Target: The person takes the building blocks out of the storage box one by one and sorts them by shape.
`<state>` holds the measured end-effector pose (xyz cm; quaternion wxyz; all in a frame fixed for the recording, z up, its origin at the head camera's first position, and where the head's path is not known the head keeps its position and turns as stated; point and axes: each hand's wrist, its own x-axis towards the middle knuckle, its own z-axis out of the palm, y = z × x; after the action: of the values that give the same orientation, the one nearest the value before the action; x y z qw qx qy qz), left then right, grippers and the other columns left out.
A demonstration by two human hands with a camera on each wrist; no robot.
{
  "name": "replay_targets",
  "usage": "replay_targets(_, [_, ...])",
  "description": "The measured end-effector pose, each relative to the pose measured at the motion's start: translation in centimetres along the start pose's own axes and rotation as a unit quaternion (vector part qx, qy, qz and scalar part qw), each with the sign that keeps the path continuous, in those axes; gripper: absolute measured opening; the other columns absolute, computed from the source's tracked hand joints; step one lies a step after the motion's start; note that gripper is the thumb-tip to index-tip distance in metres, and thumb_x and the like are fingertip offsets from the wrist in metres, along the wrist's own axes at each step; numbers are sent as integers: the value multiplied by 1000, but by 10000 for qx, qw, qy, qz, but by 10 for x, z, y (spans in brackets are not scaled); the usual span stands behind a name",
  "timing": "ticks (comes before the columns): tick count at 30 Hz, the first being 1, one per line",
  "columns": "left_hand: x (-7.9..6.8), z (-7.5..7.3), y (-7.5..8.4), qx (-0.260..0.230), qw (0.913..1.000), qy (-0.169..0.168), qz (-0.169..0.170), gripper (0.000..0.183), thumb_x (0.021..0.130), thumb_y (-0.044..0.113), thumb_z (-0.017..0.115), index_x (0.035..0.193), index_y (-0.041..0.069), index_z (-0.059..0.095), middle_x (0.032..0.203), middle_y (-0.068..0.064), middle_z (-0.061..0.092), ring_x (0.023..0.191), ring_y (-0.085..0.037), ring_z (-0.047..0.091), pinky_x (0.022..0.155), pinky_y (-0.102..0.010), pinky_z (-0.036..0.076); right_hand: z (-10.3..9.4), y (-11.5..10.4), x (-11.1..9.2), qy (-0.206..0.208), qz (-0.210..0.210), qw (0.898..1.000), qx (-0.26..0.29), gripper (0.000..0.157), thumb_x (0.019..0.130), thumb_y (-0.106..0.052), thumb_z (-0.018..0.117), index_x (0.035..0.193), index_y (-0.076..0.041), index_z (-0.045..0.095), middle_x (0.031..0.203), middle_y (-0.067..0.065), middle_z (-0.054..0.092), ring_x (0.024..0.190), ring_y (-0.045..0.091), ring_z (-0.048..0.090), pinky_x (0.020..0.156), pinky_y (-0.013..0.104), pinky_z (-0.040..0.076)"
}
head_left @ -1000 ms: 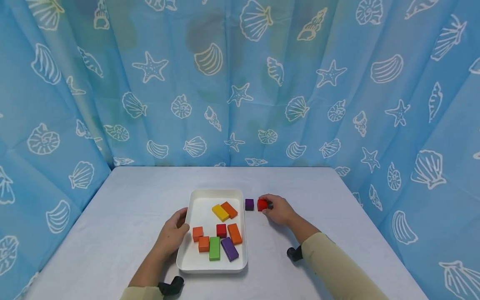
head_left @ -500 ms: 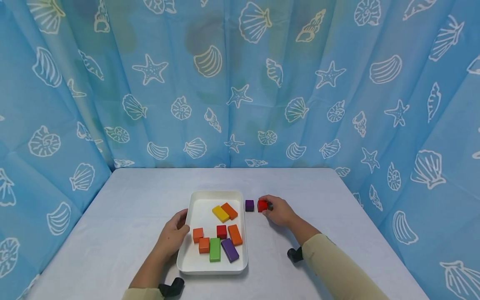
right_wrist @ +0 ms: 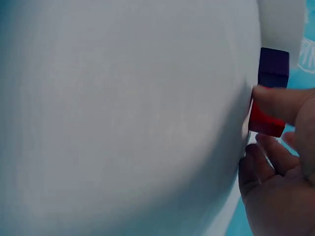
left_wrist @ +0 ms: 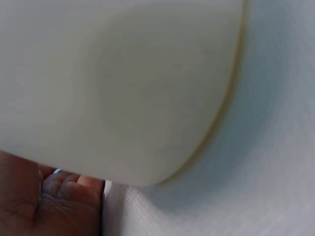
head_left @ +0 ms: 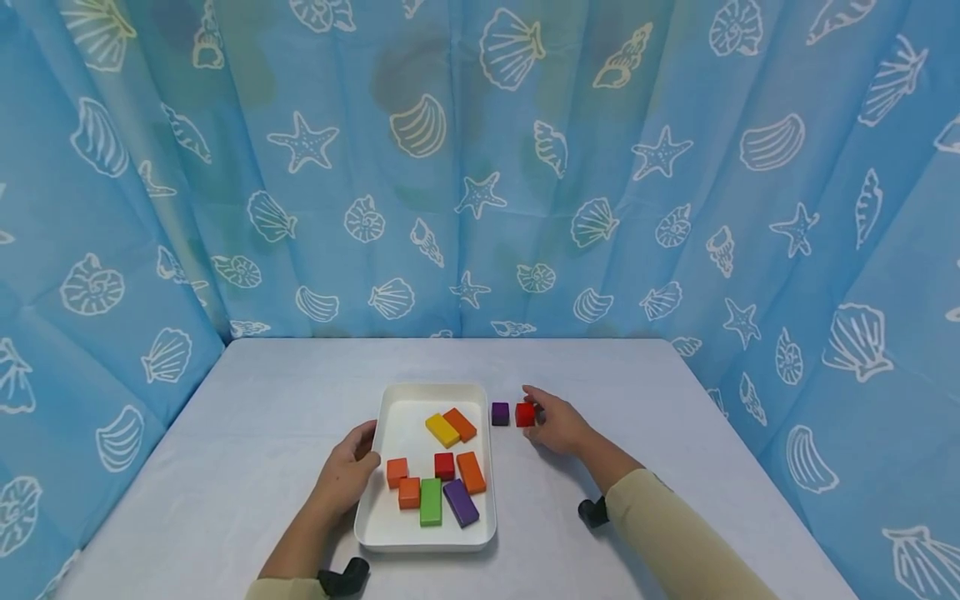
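Observation:
My left hand (head_left: 347,471) grips the left side of a white tray (head_left: 363,533), thumb at the rim and fingers along the outer wall. In the left wrist view, the tray's pale wall (left_wrist: 147,98) hides part of that hand. Right of the tray, my right hand (head_left: 558,423) is around a red cube (head_left: 524,415) on the table, its index finger lifted off and its thumb beside the near side. The right wrist view has the thumb passing in front of the red cube (right_wrist: 266,122). A purple cube (head_left: 500,414) sits between the red cube and the tray.
Inside the tray lie a yellow block (head_left: 442,430), a green block (head_left: 431,502), a purple block (head_left: 461,503), a dark red cube (head_left: 444,467) and several orange blocks (head_left: 471,472). A blue shell-patterned curtain (head_left: 480,250) rises behind the white-covered table (head_left: 600,367).
My right hand's fingers have spread away from the red cube, the index finger lifting upward. The cube stays in place, and my left hand keeps its hold on the tray.

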<state>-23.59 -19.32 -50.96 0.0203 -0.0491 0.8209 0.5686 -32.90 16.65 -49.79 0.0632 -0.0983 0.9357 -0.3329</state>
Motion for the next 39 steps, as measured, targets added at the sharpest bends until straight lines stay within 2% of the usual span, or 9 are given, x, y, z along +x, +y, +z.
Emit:
replay_targets(6, [0, 0, 0, -6, 9999, 18, -119, 64, 100, 8, 54, 162, 5, 40, 162, -21, 45, 149, -42, 43, 118, -59, 35, -2, -5, -1, -194, 9, 9992, -361, 106, 84, -14, 91, 169, -12, 28, 167, 17, 40, 155, 40, 34, 118, 61, 37])
replay_targets(11, [0, 0, 2, 29, 9999, -5, -117, 64, 100, 9, 54, 162, 5, 40, 163, -21, 45, 149, -42, 43, 118, -60, 34, -1, -14, -4, -153, 202, 9986, -473, 115, 79, -21, 95, 170, -17, 25, 172, 15, 31, 156, 40, 29, 113, 63, 43])
replay_targets(21, [-1, -1, 3, -16, 10000, -16, -59, 64, 100, 8, 53, 162, 3, 39, 163, -22, 44, 150, -43, 42, 118, -59, 34, 1, -57, -19, 80, -75, 9999, -95, 100, 85, -21, 90, 168, -17, 34, 170, 14, 36, 151, 38, 39, 109, 61, 49])
replay_targets(28, [0, -1, 2, -44, 10000, -12, -30, 64, 99, 8, 54, 162, 4, 40, 163, -21, 44, 149, -42, 43, 118, -58, 35, 11, -83, -27, 2, -308, 9995, 112, 91, 88, -21, 87, 165, -19, 40, 168, 11, 39, 152, 36, 39, 112, 63, 44])
replay_targets(30, [0, -1, 2, -37, 10000, -10, -36, 64, 99, 8, 53, 162, 4, 40, 163, -21, 44, 149, -42, 43, 118, -58, 35, 14, -89, -30, -44, -430, 9989, 165, 88, 89, -21, 87, 164, -19, 42, 166, 10, 41, 150, 36, 43, 110, 62, 47])
replay_targets(35, [2, -1, 1, -43, 10000, -4, -41, 64, 99, 8, 53, 161, 4, 40, 162, -21, 45, 149, -41, 44, 118, -59, 35, 30, -98, -38, -243, -688, 9970, 241, 81, 88, -21, 87, 160, -16, 48, 159, 10, 49, 133, 35, 59, 94, 49, 61])
replay_targets(39, [3, -1, 0, -21, 10000, -2, -40, 64, 99, 8, 53, 161, 4, 40, 162, -21, 45, 149, -42, 44, 118, -59, 35, 41, -103, -44, -584, -798, 9947, 295, 74, 90, -20, 86, 156, -15, 53, 147, 8, 57, 124, 29, 64, 89, 41, 63])
